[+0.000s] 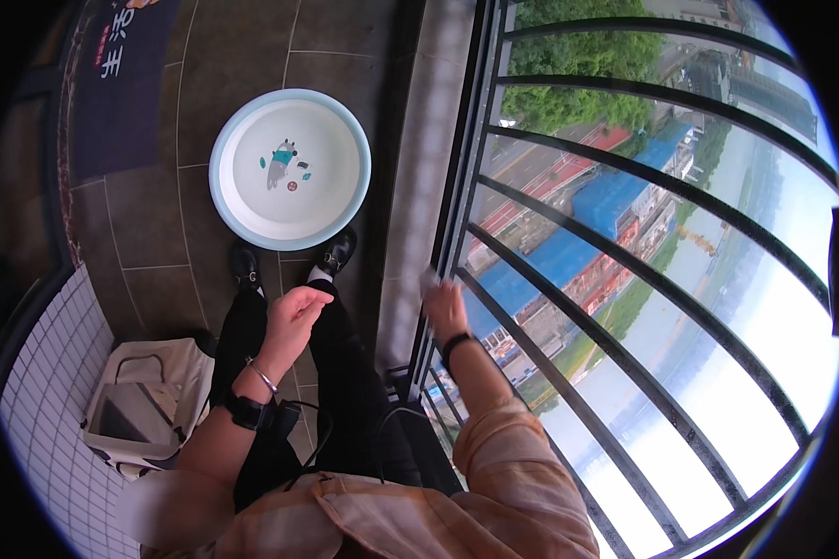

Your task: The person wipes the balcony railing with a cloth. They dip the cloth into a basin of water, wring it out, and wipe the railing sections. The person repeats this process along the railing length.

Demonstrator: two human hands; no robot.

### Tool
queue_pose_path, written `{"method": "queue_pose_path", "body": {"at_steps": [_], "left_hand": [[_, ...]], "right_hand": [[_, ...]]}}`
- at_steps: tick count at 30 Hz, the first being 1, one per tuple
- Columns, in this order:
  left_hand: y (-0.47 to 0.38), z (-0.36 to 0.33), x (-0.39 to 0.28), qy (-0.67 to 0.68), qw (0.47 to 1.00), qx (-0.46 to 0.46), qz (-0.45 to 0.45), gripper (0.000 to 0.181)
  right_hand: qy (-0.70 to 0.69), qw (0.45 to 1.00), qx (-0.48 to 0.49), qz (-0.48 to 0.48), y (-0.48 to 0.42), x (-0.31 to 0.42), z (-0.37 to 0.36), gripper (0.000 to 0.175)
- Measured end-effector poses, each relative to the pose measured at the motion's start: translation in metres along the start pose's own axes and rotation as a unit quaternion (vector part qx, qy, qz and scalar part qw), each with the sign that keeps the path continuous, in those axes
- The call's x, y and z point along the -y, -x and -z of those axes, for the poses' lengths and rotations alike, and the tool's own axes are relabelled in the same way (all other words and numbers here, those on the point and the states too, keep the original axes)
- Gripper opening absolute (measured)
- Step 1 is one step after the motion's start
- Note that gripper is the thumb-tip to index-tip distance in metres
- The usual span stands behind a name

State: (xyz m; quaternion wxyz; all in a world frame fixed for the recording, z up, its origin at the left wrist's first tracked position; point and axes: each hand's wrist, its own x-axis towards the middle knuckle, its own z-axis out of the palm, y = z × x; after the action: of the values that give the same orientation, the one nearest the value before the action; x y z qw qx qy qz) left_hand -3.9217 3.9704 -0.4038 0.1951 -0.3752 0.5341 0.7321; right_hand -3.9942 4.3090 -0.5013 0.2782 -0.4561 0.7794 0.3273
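My left hand (298, 316) is raised over my legs, its fingers bent and drawn together, with no object visible in it. A metal bangle and a black watch are on that wrist. Over the window ledge (419, 175), beside the lower window frame, is my right hand (445, 307), with a black band at the wrist. Its fingers are curled and blurred; a pale smear shows by the fingertips, and whether it is a held thing cannot be told. A round white plastic basin (290, 239) with a light blue rim and a cartoon print sits on the tiled floor beyond my shoes.
Black metal bars (587, 244) cross the window on the right. A cream fabric basket (143, 405) stands by the white-tiled wall at lower left. A dark mat (122, 112) with writing lies at upper left. Black cables (325, 419) hang before my waist.
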Motion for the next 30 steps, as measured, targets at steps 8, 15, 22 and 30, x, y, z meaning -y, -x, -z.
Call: {"method": "queue_pose_path", "body": {"at_steps": [8, 15, 22, 30], "left_hand": [[0.001, -0.004, -0.023, 0.056, 0.998, -0.012, 0.012, 0.012], [-0.004, -0.031, -0.041, 0.067, 0.998, 0.002, -0.022, 0.012], [0.002, -0.022, -0.061, 0.057, 0.998, -0.002, -0.039, 0.012], [0.02, -0.019, -0.096, 0.044, 0.998, 0.023, -0.026, 0.016]], "right_hand": [[-0.013, 0.997, -0.057, -0.043, -0.036, -0.074, 0.071, 0.013], [-0.002, 0.906, -0.372, -0.204, -0.154, -0.26, 0.205, 0.022], [-0.048, 0.996, 0.069, 0.016, 0.002, -0.054, 0.058, 0.017], [0.054, 0.978, -0.133, -0.151, -0.074, -0.198, 0.19, 0.017]]}}
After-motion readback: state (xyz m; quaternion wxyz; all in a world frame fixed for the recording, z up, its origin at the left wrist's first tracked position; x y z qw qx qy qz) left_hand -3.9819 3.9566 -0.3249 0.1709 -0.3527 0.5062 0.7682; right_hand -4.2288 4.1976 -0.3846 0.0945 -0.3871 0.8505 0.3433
